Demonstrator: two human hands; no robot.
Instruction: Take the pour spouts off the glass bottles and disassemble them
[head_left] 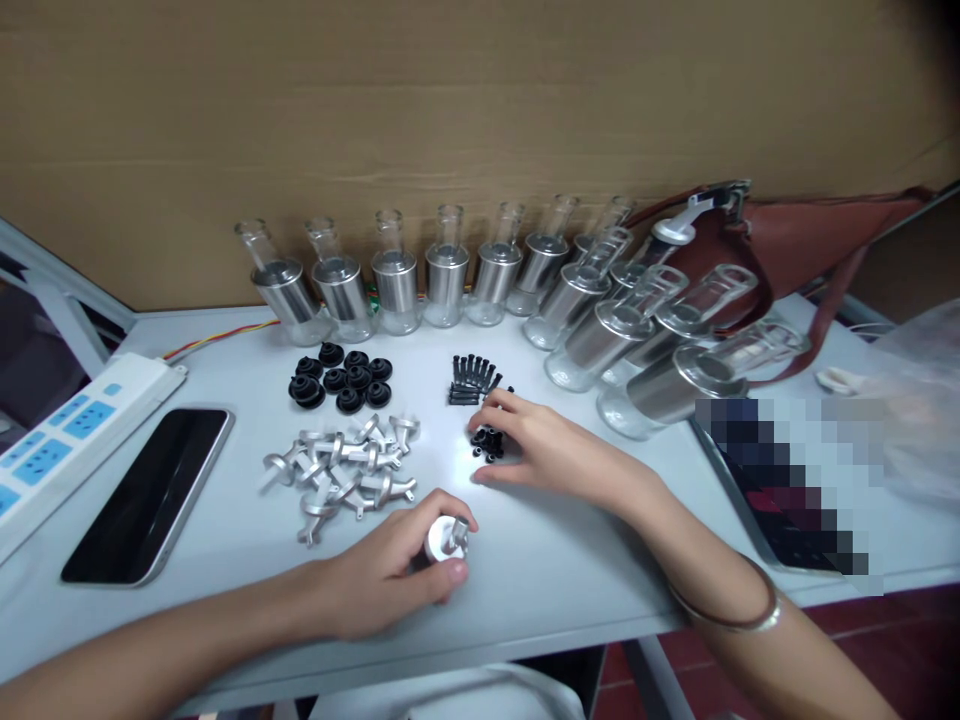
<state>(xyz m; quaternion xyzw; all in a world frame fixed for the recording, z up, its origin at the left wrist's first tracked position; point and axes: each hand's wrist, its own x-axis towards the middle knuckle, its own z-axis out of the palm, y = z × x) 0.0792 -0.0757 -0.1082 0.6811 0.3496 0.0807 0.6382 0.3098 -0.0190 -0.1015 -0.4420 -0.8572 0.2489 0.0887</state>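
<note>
My left hand (409, 565), low at the table's front, is closed around a silver pourer spout (446, 540), whose round cap faces up. My right hand (517, 435) is over a small pile of tiny black plastic pieces (489, 443), thumb and fingers apart on either side of them. Just behind that hand lie several thin black tubes (471, 370) in a row. To the left is a heap of silver pourer spouts (345, 465). Behind the heap sit several black ribbed stoppers (352, 378).
Several glass bottles (448, 270) with steel sleeves stand in an arc along the back and right; one has a pourer (673, 230) fitted. A phone (150, 495) and a white power strip (75, 440) lie left. A brown bag (795, 250) leans behind the bottles; a blurred-out device (780, 490) lies right.
</note>
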